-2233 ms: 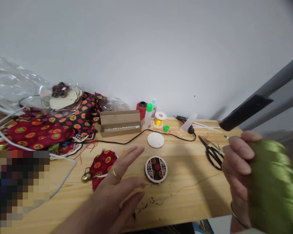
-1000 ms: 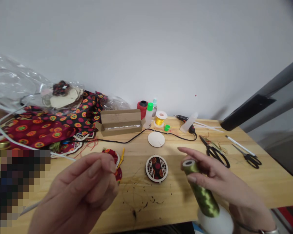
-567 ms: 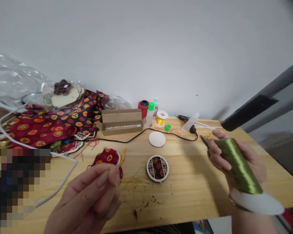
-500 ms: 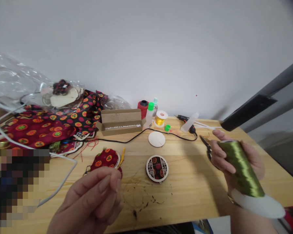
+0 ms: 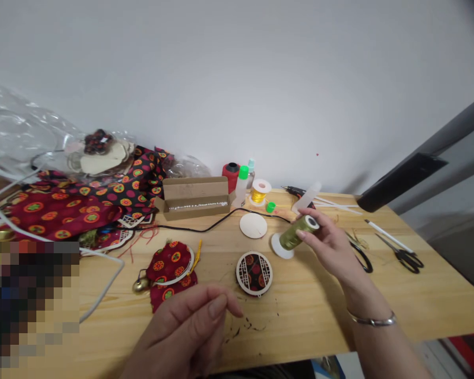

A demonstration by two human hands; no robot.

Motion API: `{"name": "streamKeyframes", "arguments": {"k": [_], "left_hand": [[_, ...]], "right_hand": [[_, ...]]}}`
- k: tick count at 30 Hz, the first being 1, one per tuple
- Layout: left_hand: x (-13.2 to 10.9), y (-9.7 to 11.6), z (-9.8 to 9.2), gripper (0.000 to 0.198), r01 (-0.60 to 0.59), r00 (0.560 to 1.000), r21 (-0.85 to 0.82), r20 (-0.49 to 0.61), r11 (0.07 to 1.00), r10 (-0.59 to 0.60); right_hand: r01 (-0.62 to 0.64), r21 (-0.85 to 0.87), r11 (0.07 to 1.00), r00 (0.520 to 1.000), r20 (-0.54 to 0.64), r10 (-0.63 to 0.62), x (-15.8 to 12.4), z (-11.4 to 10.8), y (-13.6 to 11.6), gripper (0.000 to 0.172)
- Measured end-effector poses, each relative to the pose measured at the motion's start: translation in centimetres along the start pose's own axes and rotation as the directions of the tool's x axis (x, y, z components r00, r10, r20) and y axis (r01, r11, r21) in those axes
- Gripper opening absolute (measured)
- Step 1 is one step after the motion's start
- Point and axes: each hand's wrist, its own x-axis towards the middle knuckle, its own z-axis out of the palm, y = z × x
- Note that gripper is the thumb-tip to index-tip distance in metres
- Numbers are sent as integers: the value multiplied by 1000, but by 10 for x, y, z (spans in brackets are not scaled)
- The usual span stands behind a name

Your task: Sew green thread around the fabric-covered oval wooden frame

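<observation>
My right hand (image 5: 328,245) grips a spool of green thread (image 5: 293,237), tilted, with its white base (image 5: 281,247) at or just above the tabletop. Low in the middle, my left hand (image 5: 185,329) is closed in a pinch, thumb against forefinger; whatever it may hold is too small to make out. Just beyond it lies a round ornament (image 5: 255,273) with white lattice edges over dark patterned fabric. To the left, a red patterned fabric piece (image 5: 169,266) has a brass bell (image 5: 141,285) and a yellow cord (image 5: 197,257). A white oval disc (image 5: 253,225) lies near the spool.
Scissors (image 5: 405,258), a white pen (image 5: 391,235) and black-handled cutters (image 5: 361,255) lie right. Along the wall stand a cardboard box (image 5: 195,202), a green-capped bottle (image 5: 242,187), a yellow cord spool (image 5: 259,193) and a glue gun (image 5: 298,193). Patterned fabric (image 5: 63,205) is heaped left.
My right hand has carried the green thread spool left and away from me, down toward the table. My left hand has shifted right and lower, uncovering the red fabric piece and bell.
</observation>
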Motion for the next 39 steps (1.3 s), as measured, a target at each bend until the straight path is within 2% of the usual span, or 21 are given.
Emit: {"name": "streamKeyframes", "arguments": {"k": [6,9,11,13,14,16,17,18,20,22,24,27,29,31,33,35,37,38,39], "left_hand": [[0,2,0,32,-39,999,36,-19,999,40],[1,0,1,35,-68,997,108,-32,992,72],[3,-2,2,37,-90,995,174,-26,981,96],[4,-5,2,38,-115,993,256,-7,960,120],[5,-6,2,38,-131,991,303,8,944,135],[7,-7,2,37,-179,984,404,55,897,171],[8,-8,2,36,-207,978,450,97,869,183],[9,-7,1,35,-241,970,486,147,840,193],[11,-6,0,33,-295,952,525,237,798,195],[13,-5,-1,32,-298,948,527,262,796,181],[15,-4,-4,31,-255,964,482,199,839,179],[18,-5,-8,32,-188,982,358,86,915,168],[20,-6,-12,34,-161,987,309,53,937,152],[22,-7,-16,35,-146,989,295,38,944,141],[24,-9,-20,35,-139,990,286,15,948,141],[26,-12,-24,36,-133,990,274,-14,953,143],[29,-15,-28,37,-129,989,278,-29,952,142],[30,-17,-30,37,-127,989,289,-29,949,142],[31,-19,-32,38,-128,989,305,-31,944,144]], "right_hand": [[65,-316,946,995,89,-39,5,6,-5,45],[106,-444,889,989,142,-47,3,2,-15,61],[174,-549,817,984,124,-126,-3,0,-27,69],[263,-604,752,962,104,-253,-14,2,-46,65],[332,-574,748,940,133,-315,-21,5,-57,59],[439,-422,794,896,275,-349,-35,14,-80,52],[480,-331,812,857,375,-354,-41,20,-90,49],[520,-243,819,798,480,-364,-45,26,-98,44],[524,-162,836,736,581,-349,-50,37,-106,34],[487,-162,859,733,610,-301,-48,42,-105,29],[454,-178,873,758,593,-273,-41,40,-99,20],[452,-184,873,813,488,-318,-26,27,-95,14],[431,-191,882,866,361,-346,-15,16,-96,14],[369,-202,907,925,172,-338,-4,6,-99,13],[296,-217,930,945,-78,-319,8,-4,-102,11],[256,-231,939,887,-331,-323,21,-14,-105,9],[288,-211,934,766,-534,-357,32,-26,-108,12],[332,-188,925,707,-600,-375,37,-33,-109,13],[374,-155,914,684,-619,-385,41,-41,-110,17]]}}
